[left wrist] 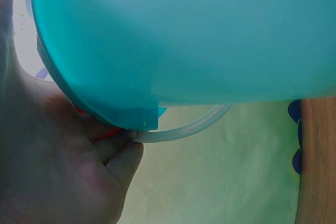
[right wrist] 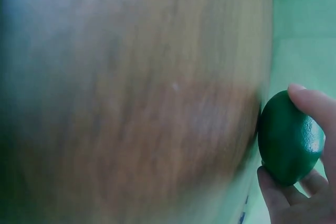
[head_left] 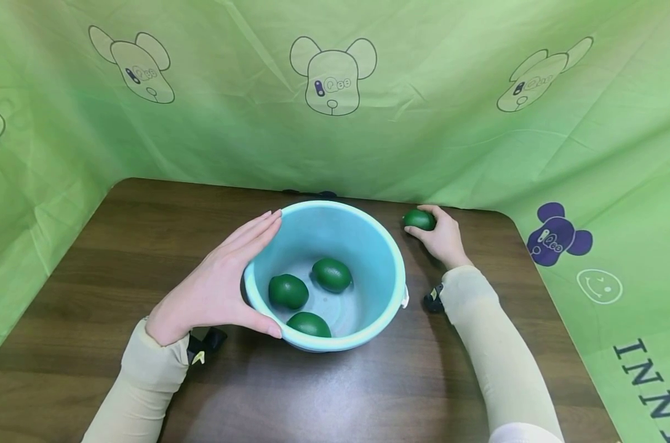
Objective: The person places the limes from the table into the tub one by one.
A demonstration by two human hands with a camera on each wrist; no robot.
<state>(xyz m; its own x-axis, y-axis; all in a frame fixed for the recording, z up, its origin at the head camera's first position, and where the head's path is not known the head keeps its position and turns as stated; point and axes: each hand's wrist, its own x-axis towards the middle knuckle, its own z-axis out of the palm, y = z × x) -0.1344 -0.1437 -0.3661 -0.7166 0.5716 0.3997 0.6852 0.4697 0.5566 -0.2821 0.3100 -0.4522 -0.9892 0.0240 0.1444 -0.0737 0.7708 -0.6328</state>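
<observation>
A light-blue bucket [head_left: 387,246] stands on the table with three dark green limes inside: one at the left [head_left: 288,291], one toward the middle [head_left: 331,274] and one near the front wall [head_left: 309,324]. My left hand [head_left: 224,277] holds the bucket's left side, thumb at the front rim and fingers along the outside. In the left wrist view, some fingers bend under the rim beside the pale handle [left wrist: 184,131]. To the bucket's right, my right hand [head_left: 444,240] grips another lime [head_left: 418,219] between thumb and fingers. The right wrist view shows that lime [right wrist: 289,139] close up.
The brown wooden table [head_left: 119,246] has its back edge just beyond the bucket and the right hand. A green printed curtain [head_left: 423,154] hangs behind it and along both sides. A dark wrist device [head_left: 433,299] is by the right sleeve.
</observation>
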